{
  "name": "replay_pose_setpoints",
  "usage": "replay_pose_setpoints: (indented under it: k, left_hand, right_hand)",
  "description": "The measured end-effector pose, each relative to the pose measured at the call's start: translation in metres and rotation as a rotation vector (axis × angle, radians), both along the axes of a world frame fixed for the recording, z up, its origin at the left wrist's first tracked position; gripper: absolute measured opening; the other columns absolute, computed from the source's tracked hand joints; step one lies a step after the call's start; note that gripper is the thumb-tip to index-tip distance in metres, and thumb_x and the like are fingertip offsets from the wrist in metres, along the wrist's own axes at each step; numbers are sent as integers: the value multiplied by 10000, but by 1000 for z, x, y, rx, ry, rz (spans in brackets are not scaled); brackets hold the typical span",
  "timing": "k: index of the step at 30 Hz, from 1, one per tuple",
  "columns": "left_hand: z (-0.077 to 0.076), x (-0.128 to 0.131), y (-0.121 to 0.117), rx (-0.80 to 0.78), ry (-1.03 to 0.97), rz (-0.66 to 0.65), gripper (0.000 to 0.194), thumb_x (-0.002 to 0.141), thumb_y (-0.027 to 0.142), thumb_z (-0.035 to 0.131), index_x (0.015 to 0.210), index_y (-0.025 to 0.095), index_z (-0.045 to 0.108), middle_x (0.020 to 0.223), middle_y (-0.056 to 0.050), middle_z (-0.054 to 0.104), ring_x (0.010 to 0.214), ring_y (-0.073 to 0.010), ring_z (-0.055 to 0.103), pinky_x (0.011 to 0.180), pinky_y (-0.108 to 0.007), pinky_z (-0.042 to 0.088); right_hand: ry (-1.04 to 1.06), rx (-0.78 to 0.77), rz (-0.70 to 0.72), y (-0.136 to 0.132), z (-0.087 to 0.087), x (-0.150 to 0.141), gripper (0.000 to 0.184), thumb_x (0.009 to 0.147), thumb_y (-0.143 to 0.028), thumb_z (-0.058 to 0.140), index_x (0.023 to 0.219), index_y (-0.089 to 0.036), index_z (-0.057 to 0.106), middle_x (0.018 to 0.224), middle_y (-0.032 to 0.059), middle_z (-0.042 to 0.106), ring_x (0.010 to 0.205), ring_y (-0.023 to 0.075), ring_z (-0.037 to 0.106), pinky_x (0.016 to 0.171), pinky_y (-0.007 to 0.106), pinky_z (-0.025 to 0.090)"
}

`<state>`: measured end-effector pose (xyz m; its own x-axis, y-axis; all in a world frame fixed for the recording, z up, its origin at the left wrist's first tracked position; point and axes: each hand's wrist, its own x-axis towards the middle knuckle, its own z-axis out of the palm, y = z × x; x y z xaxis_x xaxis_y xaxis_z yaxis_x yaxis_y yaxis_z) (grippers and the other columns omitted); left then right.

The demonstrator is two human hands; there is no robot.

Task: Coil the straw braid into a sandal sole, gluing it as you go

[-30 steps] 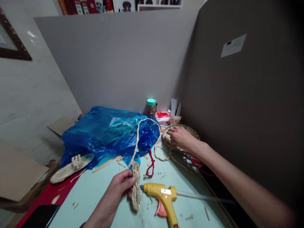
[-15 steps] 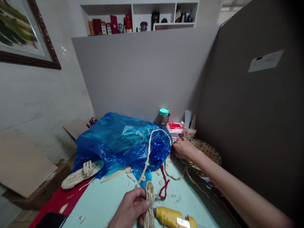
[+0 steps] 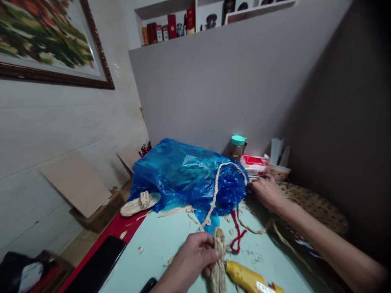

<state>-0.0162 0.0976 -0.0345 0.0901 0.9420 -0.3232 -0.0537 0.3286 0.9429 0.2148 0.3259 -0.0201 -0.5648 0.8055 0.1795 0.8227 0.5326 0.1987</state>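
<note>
Gripped at six o'clock from the middle of the view, in the left hand (image 3: 194,258), a narrow braided straw piece (image 3: 218,272), with the thumb on its near face and the lower end out of sight. Just beside it at five o'clock, a yellow glue gun (image 3: 247,276), with its nozzle toward the straw; cannot tell whether touching. Toward half past seven, a black phone (image 3: 96,264), on the border between red cloth (image 3: 110,228) and pale green tabletop (image 3: 161,236). At five o'clock again, farther in, a loop of red yarn (image 3: 235,222). Climbing from beside the left hand, a pale braided cord (image 3: 216,187), arched over the right part of a blue plastic bag (image 3: 180,171), then down and curling toward four o'clock; cannot tell whether joined to the held piece. Near eight o'clock, a sandal-shaped straw piece (image 3: 134,206), meeting the bag's left corner. Extended to four o'clock, the right hand (image 3: 267,193), with fingers bent beside the bag's right end, below a red-and-white packet (image 3: 254,162); cannot tell whether holding anything. Right of it, a woven basket (image 3: 320,207), partly behind the arm. Farther, around three o'clock, a green-lidded jar (image 3: 237,151) and a patterned cup (image 3: 278,174). Behind, at twelve o'clock, a grey panel (image 3: 229,89), and at ten o'clock a framed painting (image 3: 55,40).
</note>
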Motion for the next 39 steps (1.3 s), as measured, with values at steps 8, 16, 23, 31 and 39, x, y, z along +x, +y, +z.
replay_pose_setpoints:
  k: [8, 16, 23, 31, 39]
  left_hand:
    - [12, 7, -8, -9, -21, 46, 243, 651, 330, 709, 776, 161, 588, 618, 56, 515, 538, -82, 451, 560, -248, 340]
    - [4, 8, -8, 10, -9, 48, 214, 662, 317, 729, 760, 166, 612, 583, 55, 527, 529, -98, 459, 552, -260, 337]
    - [11, 12, -11, 29, -12, 10, 170, 673, 279, 708, 759, 173, 607, 638, 56, 529, 578, -103, 458, 585, -259, 341]
    - [13, 14, -10, 85, 43, -1, 114, 676, 246, 689, 727, 175, 617, 635, 48, 535, 620, -128, 473, 644, -277, 368]
    - [9, 11, -13, 56, 155, -69, 106, 659, 224, 702, 710, 177, 622, 651, 28, 544, 657, -151, 485, 614, -291, 327]
  right_hand:
    - [-95, 2, -57, 3, 11, 7, 313, 963, -326, 641, 1240, -184, 609, 1211, 87, 650, 1014, 230, 670, 850, 418, 576]
    - [-89, 48, -58, 7, 2, 14, 281, 965, -321, 638, 1207, -178, 622, 1172, 73, 665, 980, 219, 679, 831, 414, 582]
    - [193, 235, 55, -26, 25, 7, 226, 971, -296, 629, 1157, -167, 641, 1126, 63, 681, 945, 206, 684, 821, 408, 587]
    - [172, 20, 611, -107, 53, -98, 222, 996, -100, 510, 1135, -174, 666, 947, 46, 705, 874, 176, 666, 759, 320, 567]
    - [-119, -239, 644, -102, 17, -171, 278, 965, -319, 639, 1184, -149, 631, 1170, 90, 666, 969, 215, 678, 824, 410, 586]
